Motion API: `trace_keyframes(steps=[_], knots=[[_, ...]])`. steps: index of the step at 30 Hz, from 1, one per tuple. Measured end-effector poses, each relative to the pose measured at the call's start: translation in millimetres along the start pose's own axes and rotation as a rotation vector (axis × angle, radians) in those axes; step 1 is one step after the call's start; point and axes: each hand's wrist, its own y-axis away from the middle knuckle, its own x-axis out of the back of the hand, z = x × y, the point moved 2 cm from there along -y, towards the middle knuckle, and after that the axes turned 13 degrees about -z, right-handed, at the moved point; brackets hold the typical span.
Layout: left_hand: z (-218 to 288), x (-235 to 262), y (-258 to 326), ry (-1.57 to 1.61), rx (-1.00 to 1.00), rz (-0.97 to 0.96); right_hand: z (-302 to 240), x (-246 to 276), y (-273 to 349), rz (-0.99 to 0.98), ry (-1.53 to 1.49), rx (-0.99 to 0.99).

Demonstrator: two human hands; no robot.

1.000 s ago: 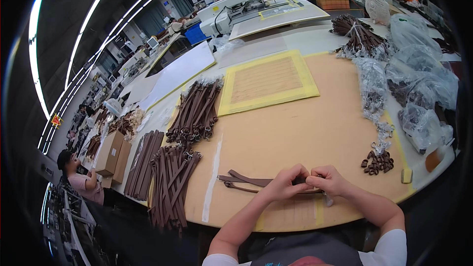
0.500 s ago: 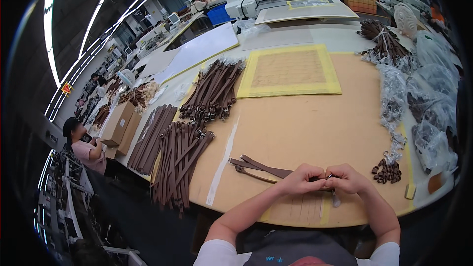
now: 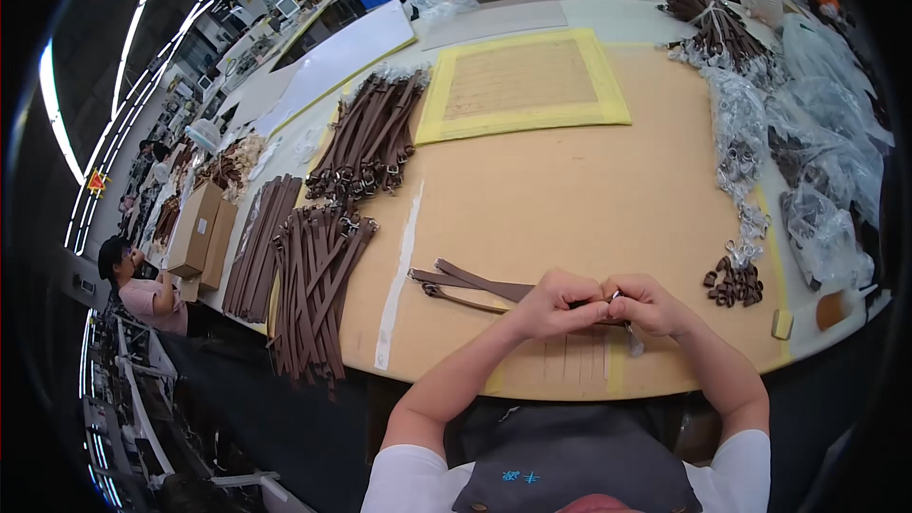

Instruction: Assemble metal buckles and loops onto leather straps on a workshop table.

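Near the front edge of the table, my left hand [image 3: 562,304] and my right hand [image 3: 650,305] meet with fingers pinched round a brown strap [image 3: 508,289]. The strap's long end trails off to the left, folded into several lengths, and small metal fittings show at its tips. Between my fingertips glints a bit of metal [image 3: 617,295], perhaps a buckle or ring; its form is mostly covered by my fingers. A small clear or silvery piece [image 3: 636,347] hangs down just below my right hand.
Bundles of brown straps with buckles [image 3: 370,133] and plain straps [image 3: 318,275] lie left. Small brown loops [image 3: 733,283], metal clasps in plastic [image 3: 739,133] and clear bags [image 3: 826,237] line the right. A yellow-edged board [image 3: 522,85] lies ahead. A person [image 3: 152,294] stands far left beside cartons [image 3: 195,228].
The view has tilted, so the table and its goods appear higher and further left. My hands stay together on the strap, with the metal bit showing more plainly between them.
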Motion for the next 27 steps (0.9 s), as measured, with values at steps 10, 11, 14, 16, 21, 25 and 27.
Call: trace_keyframes(steps=[10,11,14,16,21,25,27], knots=[[14.7,31.9,8.7,0.159,0.231,0.015,-17.7,3.3,4.3,0.086,-0.206,-0.074],[14.2,31.5,8.0,0.162,0.232,0.004,-19.2,3.2,3.9,0.090,-0.206,-0.075],[12.3,30.8,8.4,0.173,0.250,-0.022,-23.2,3.0,1.8,0.072,-0.194,-0.114],[11.2,28.8,8.5,0.179,0.274,-0.033,-14.9,1.6,1.6,0.125,-0.096,-0.102],[3.6,25.8,5.4,-0.004,0.217,-0.048,-6.1,4.4,3.0,0.233,0.197,-0.073],[4.8,35.2,12.8,-0.231,0.244,-0.082,-12.5,8.9,4.6,0.337,0.657,-0.124],[3.4,39.3,29.0,-0.407,0.208,-0.064,-34.3,7.2,-4.0,0.273,0.789,-0.210]])
